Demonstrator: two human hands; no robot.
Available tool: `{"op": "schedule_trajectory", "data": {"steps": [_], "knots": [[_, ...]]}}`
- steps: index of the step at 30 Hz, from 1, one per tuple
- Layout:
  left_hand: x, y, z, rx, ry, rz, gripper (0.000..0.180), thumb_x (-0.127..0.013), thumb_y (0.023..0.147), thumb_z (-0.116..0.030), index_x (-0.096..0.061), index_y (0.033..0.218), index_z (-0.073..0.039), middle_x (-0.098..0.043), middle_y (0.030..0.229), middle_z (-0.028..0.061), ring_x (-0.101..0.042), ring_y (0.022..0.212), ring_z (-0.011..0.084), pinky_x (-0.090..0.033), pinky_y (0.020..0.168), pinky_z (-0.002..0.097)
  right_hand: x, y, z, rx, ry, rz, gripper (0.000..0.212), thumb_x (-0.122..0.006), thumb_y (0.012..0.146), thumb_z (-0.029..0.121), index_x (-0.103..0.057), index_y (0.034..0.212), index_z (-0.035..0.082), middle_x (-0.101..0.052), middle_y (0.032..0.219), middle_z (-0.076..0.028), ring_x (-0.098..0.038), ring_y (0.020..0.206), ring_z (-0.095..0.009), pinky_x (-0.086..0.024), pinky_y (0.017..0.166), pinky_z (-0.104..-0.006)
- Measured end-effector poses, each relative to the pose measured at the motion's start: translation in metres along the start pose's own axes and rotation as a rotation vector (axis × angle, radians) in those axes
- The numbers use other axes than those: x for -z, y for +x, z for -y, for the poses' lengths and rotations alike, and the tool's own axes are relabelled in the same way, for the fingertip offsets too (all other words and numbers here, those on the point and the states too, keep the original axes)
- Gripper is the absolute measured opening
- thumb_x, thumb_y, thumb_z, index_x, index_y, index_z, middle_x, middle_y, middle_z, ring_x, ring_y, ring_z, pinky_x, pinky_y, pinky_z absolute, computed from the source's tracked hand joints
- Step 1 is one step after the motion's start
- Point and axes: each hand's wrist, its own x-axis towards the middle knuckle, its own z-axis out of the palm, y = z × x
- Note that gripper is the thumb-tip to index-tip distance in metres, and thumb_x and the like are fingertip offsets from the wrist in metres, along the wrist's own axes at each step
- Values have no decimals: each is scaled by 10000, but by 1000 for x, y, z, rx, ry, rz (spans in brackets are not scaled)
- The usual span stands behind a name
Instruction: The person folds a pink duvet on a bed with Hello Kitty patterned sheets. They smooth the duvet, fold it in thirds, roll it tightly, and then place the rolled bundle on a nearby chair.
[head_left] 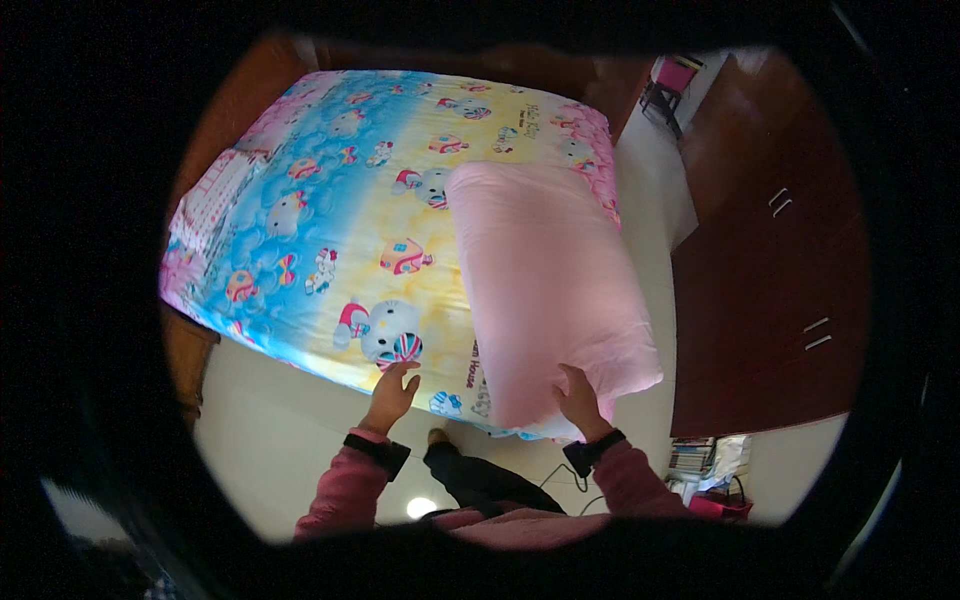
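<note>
A bed is covered with a printed sheet [350,215] in blue, yellow and pink, with cartoon cats and little houses on it. On its right side lies a thick, folded pink quilt [545,270], its near end reaching the bed's front edge. My left hand [392,395] is over the near edge of the sheet, left of the quilt, holding nothing, thumb apart from the fingers. At the quilt's near end is my right hand [580,402], fingers stretched; whether it touches the cloth I cannot tell. Both wrists wear black bands.
A white and pink patterned pillow [215,195] lies at the bed's left end. Dark red cabinets [765,300] stand to the right across a strip of floor. Near them are stacked books [690,457] and a red bag [722,505]. A pink-backed chair [676,80] stands far right.
</note>
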Motion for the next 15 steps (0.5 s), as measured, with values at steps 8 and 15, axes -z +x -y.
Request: {"op": "schedule_trajectory", "data": {"steps": [8, 15], "knots": [[109, 133, 52, 47, 133, 211, 280, -668, 861, -203, -636, 1096, -54, -651, 1057, 169, -628, 979, 322, -506, 834, 394, -64, 55, 67, -212, 27, 24, 726, -687, 826, 271, -351, 1455, 138, -310, 1469, -254, -303, 1362, -422, -265, 1101, -534], [96, 365, 90, -56, 164, 351, 547, -647, 879, -409, -534, 1243, -16, -619, 1177, 219, -581, 1124, 357, -454, 957, 401, -101, 86, 114, -471, -60, -63, 897, -736, 773, 290, -246, 1512, 156, -126, 1515, -309, -146, 1391, -501, -212, 1120, -575]]}}
